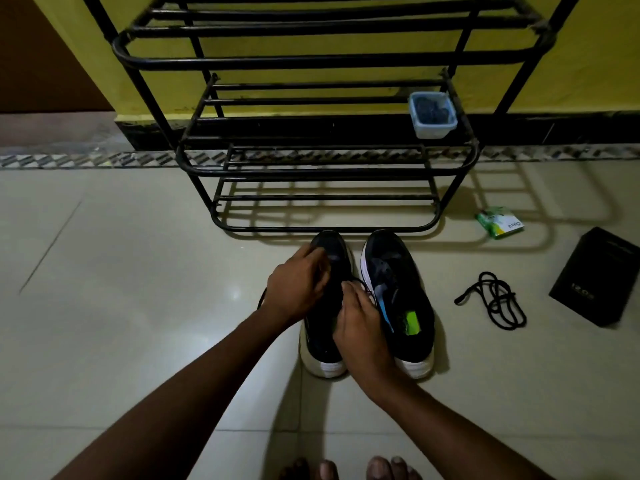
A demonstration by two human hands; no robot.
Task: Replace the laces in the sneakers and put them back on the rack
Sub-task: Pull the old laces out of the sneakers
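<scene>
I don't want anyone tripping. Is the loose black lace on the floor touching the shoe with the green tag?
Apart. The head view shows bare floor tile between the loose lace and the sneaker with the green tag.

The gripped lace (pixel 365 287) was black, like the white-soled sneaker (pixel 332 258) beneath it. Just right of the grip, the second sneaker (pixel 398 271) carried a blue stripe and green tag; farther right, the loose lace (pixel 498 301) was black.
</scene>
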